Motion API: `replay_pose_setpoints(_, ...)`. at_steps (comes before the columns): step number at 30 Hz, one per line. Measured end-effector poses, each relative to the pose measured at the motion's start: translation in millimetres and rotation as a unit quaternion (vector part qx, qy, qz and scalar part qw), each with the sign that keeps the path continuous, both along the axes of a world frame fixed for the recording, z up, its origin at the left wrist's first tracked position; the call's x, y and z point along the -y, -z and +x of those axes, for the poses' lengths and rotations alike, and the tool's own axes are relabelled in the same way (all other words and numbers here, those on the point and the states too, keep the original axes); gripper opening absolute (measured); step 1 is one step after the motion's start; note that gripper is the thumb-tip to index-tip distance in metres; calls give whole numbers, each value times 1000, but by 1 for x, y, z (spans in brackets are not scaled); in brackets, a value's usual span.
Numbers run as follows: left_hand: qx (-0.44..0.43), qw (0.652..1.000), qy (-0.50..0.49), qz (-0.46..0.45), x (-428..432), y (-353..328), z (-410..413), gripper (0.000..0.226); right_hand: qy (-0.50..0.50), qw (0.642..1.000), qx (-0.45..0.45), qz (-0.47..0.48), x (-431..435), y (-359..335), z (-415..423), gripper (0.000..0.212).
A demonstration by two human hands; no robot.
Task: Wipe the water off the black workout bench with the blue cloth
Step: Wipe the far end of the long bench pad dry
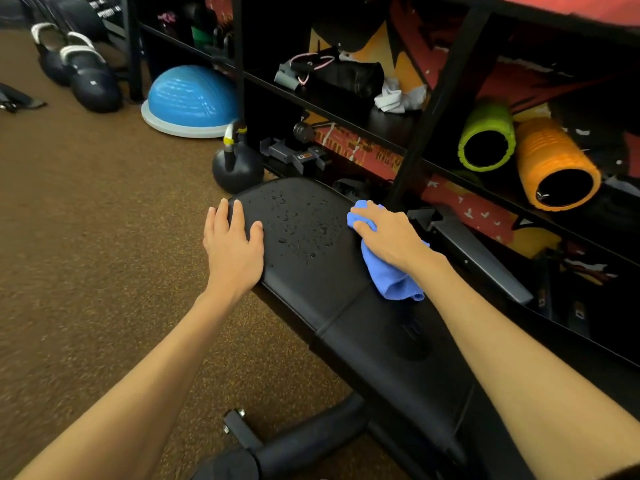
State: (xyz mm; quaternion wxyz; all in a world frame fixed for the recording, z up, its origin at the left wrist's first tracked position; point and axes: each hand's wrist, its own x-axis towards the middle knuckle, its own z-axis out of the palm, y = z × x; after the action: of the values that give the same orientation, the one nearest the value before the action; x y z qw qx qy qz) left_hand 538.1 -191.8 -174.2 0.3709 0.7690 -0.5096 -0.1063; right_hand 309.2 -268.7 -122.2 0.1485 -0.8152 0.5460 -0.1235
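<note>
Blue cloth (391, 275), bunched under the right hand (391, 233) whose fingers curl round it, sits centre-right of frame on the black workout bench (346, 306). Water droplets (301, 223) lie directly frame-left of it, between it and the flat, empty left hand (232, 244).

Soft, even indoor light falls from above, moderately bright. The water drops (298, 230) on the black desk (311, 282) catch tiny white glints, and the blue cloth (391, 278) reads sharp and saturated. The shelf (453, 81) bays sink into deep shadow. Wide-angle distortion tilts the shelf posts, and the floor (86, 237) and forearms (121, 393) smear toward the frame edges.
</note>
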Motion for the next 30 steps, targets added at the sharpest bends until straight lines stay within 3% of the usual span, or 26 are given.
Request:
replay_pose_setpoints(5, -10, 1000, 6, -4, -1, -1, -2, 57, -74, 997, -35, -4, -32, -11, -28, 35)
replay_pose_setpoints(7, -9, 1000, 6, -4, -2, -2, -3, 57, -57, 998, -14, -20, -29, -12, -36, 28)
replay_pose_setpoints(11, -6, 1000, -1, -4, -1, -2, -3, 56, 49, 999, -16, 7, 0, -10, -21, 44)
replay_pose_setpoints(14, -10, 1000, -1, -6, -1, -3, -3, 56, 67, 998, -12, 7, 21, -3, 2, 25)
replay_pose_setpoints(19, -17, 1000, 2, -5, -3, -1, -1, 57, -10, 1000, -16, -17, -6, 0, 36, 33)
replay_pose_setpoints(25, -21, 1000, 11, 0, -3, -3, -2, 57, -86, 996, 6, 0, -50, -2, 1, 42)
replay_pose_setpoints(30, -18, 1000, 5, -8, -1, -4, -1, 57, 21, 999, 22, -19, -19, -9, -22, 36)
